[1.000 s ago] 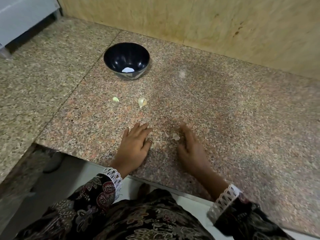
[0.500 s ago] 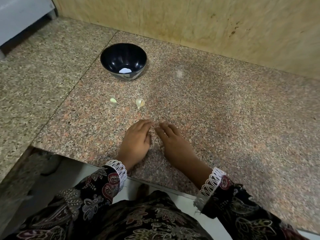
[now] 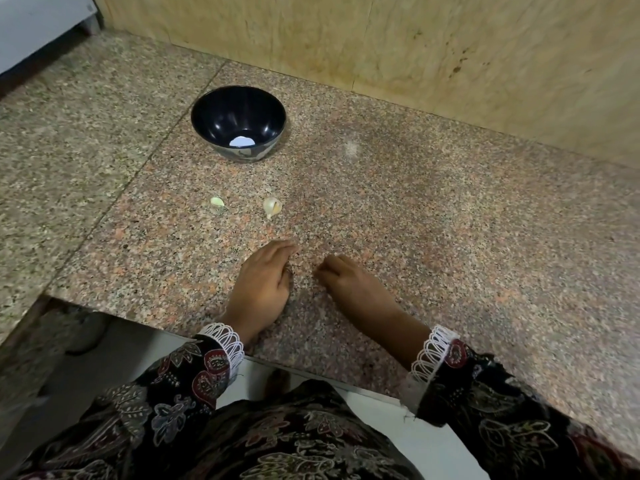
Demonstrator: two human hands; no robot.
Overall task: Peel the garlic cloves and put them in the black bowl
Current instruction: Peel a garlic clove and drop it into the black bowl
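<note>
The black bowl (image 3: 207, 114) stands on the granite counter (image 3: 433, 209), far from me and left of centre, with a pale patch at its bottom. Two garlic cloves lie between the bowl and my hands: a small greenish one (image 3: 217, 201) and a larger one in papery skin (image 3: 272, 206). My left hand (image 3: 263, 282) rests palm down on the counter, fingers together and slightly bent, holding nothing I can see. My right hand (image 3: 349, 282) lies just to its right with fingers curled under; whatever is beneath them is hidden.
A tan stone wall (image 3: 415, 46) closes off the back of the counter. The counter's front edge (image 3: 156, 323) runs just behind my wrists, with an open gap below. A seam (image 3: 149, 157) divides the counter left of the bowl. My patterned sleeves fill the bottom.
My right hand slid left toward my left hand and curled its fingers. The scrap of peel that lay between the hands is no longer visible. My left hand's fingers closed together.
</note>
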